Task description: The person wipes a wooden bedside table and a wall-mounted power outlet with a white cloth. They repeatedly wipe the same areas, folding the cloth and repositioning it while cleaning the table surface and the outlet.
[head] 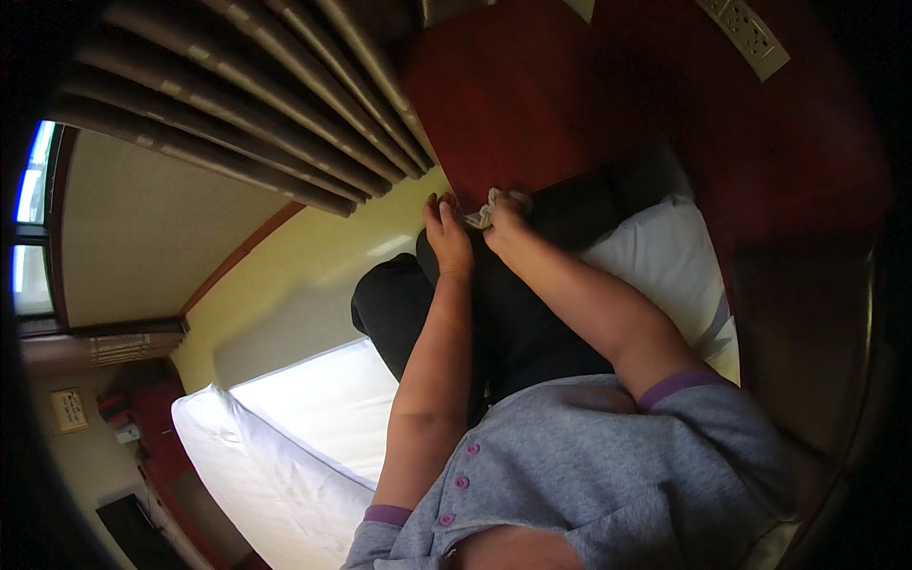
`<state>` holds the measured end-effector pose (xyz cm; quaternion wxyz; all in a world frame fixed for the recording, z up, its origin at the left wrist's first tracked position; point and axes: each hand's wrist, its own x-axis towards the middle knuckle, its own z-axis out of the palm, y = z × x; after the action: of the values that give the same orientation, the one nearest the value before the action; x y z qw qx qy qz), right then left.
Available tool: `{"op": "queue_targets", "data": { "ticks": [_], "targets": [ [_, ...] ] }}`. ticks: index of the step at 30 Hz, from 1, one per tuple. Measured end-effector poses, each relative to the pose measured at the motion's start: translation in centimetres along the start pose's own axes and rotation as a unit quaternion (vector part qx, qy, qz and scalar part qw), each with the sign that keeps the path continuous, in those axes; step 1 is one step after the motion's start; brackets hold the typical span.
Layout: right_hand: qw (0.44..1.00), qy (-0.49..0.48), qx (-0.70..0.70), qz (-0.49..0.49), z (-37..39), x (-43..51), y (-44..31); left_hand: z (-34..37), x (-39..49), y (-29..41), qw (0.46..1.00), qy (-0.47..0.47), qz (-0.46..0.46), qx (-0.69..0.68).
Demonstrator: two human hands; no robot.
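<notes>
My right hand (pixel 506 222) is closed around a bunched, light-coloured cloth (pixel 486 216) beside the lower edge of a dark red wooden panel (pixel 513 92). Folds of the cloth stick out on both sides of the fist. Just to the left, my left hand (pixel 450 239) is raised by the panel's corner, its fingertips pointing away from me. One end of the cloth reaches close to the left palm. Whether those fingers grip it is hidden. Both hands are over my bent knees in black trousers (pixel 392 296).
Long brown curtains (pixel 285 92) hang at the upper left above a pale yellow glossy floor (pixel 285 267). A white mattress (pixel 306 420) lies at the lower left. White bedding (pixel 655 256) is beside my right forearm. A socket panel (pixel 748 35) is fixed at the upper right.
</notes>
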<state>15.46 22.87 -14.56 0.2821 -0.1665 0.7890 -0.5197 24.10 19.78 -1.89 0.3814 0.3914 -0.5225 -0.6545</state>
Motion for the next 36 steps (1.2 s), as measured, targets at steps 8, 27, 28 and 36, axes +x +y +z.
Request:
{"op": "queue_targets", "data": {
  "ticks": [8, 27, 28, 36],
  "targets": [
    [0.811, -0.010, 0.539, 0.227, -6.5, -6.6, -11.8, -0.3, 0.0, -0.3, 1.000, 0.009, 0.019, -0.023],
    [0.739, 0.154, 0.616, 0.226, -12.1, 0.3, -4.9, -0.1, -0.2, -0.4, 1.000, -0.005, 0.006, 0.005],
    [0.733, 0.118, 0.617, 0.259, -10.6, -0.4, -4.5, 0.0, -0.2, -0.4, 1.000, -0.003, 0.014, 0.028],
    [0.691, 0.007, 0.630, 0.355, -7.1, -2.2, -5.2, 0.1, -0.5, -0.4, 0.999, -0.014, 0.017, 0.028]
  ]
}}
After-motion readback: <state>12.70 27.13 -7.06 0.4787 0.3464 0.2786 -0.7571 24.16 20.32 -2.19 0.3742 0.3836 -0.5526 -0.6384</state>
